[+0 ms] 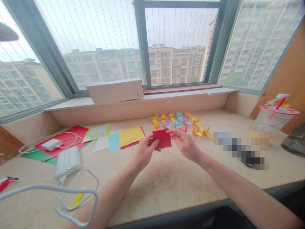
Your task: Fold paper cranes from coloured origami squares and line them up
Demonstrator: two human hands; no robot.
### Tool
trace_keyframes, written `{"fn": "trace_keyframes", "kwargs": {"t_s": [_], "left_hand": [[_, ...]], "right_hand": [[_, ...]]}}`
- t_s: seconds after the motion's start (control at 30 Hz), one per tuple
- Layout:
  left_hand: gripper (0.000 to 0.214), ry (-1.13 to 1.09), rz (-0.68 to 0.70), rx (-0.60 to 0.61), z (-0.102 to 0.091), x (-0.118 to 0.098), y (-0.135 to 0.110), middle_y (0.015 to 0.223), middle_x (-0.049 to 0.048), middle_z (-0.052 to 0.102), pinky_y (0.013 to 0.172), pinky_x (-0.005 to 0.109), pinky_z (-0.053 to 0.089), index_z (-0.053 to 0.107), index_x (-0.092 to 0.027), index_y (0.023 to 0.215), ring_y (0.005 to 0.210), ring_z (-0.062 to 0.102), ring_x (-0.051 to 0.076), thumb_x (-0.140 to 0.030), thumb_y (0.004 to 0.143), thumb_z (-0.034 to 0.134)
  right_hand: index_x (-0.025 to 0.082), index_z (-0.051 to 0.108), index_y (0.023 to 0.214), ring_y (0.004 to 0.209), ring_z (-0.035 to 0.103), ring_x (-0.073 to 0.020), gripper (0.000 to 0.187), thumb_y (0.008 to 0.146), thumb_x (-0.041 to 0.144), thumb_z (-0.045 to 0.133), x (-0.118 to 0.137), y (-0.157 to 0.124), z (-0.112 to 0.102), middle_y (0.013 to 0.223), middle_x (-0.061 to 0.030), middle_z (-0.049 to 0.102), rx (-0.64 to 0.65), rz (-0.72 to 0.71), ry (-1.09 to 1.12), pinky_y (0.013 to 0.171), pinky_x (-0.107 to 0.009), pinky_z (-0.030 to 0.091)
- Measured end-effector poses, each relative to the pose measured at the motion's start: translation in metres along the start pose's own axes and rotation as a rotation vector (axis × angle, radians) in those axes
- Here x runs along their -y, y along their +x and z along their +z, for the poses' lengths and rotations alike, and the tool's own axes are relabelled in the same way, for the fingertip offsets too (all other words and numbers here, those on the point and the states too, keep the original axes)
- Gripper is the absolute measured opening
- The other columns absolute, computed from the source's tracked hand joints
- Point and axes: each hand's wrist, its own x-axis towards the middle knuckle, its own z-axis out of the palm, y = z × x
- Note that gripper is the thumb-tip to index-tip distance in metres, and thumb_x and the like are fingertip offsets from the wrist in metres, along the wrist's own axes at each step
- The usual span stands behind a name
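A small folded sheet of red paper (pixel 164 139) is held up above the stone counter, between both hands. My left hand (pixel 148 147) grips its left side, thumb in front and fingers behind. At the upper right corner, my right hand (pixel 182 140) pinches the edge with thumb and fingertips. Behind the hands stand several folded paper cranes in yellow (pixel 196 130), purple (pixel 165 123) and blue (pixel 176 123). A red paper crane (pixel 183 129) is partly hidden by my right hand.
Yellow paper (pixel 132 136), blue paper (pixel 114 142) and red paper (pixel 76 135) lie at the left. A white power bank (pixel 68 161) with a looping cable (pixel 78 190) sits nearer. A white box (pixel 116 91) rests on the ledge. To the right stands a plastic cup (pixel 271 119) with a straw.
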Motion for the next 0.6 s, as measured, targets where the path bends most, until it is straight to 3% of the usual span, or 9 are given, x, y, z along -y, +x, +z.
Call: {"fn": "trace_keyframes", "kwargs": {"t_s": [0.13, 0.33, 0.47, 0.6], "left_hand": [[0.020, 0.107, 0.056, 0.055, 0.000, 0.003, -0.001, 0.084, 0.0064, 0.074, 0.061, 0.028, 0.053, 0.071, -0.015, 0.096, 0.067, 0.065, 0.017, -0.031, 0.084, 0.068], [0.030, 0.157, 0.032, 0.110, 0.004, 0.000, -0.007, 0.069, 0.0042, 0.070, 0.055, 0.025, 0.050, 0.066, -0.013, 0.094, 0.056, 0.062, 0.014, -0.043, 0.091, 0.060], [0.035, 0.185, -0.023, 0.201, 0.003, -0.001, -0.009, 0.057, 0.0013, 0.064, 0.047, 0.022, 0.045, 0.065, -0.014, 0.086, 0.047, 0.059, 0.013, -0.049, 0.091, 0.060], [0.037, 0.255, 0.004, 0.305, 0.001, 0.003, -0.010, 0.058, 0.0016, 0.062, 0.044, 0.021, 0.043, 0.064, -0.016, 0.074, 0.046, 0.057, 0.012, -0.047, 0.092, 0.058]], "right_hand": [[0.024, 0.054, 0.134, 0.094, 0.073, -0.0239, 0.047, 0.090, 0.036, 0.063, 0.003, 0.001, 0.000, 0.104, -0.0082, 0.076, 0.003, 0.141, 0.112, 0.085, -0.042, 0.058], [0.021, 0.069, 0.089, 0.084, 0.073, -0.0231, 0.026, 0.083, 0.045, 0.072, 0.001, 0.002, 0.004, 0.087, -0.0054, 0.077, -0.015, 0.141, 0.092, 0.080, -0.038, 0.057], [0.021, 0.068, 0.089, 0.080, 0.072, -0.0218, 0.027, 0.084, 0.048, 0.070, 0.001, 0.001, 0.004, 0.085, -0.0048, 0.077, 0.003, 0.128, 0.078, 0.076, -0.036, 0.057], [0.020, 0.071, 0.095, 0.083, 0.073, -0.0221, 0.030, 0.085, 0.047, 0.069, 0.006, -0.002, 0.005, 0.091, -0.0060, 0.077, 0.081, 0.136, 0.014, 0.076, -0.036, 0.057]]}}
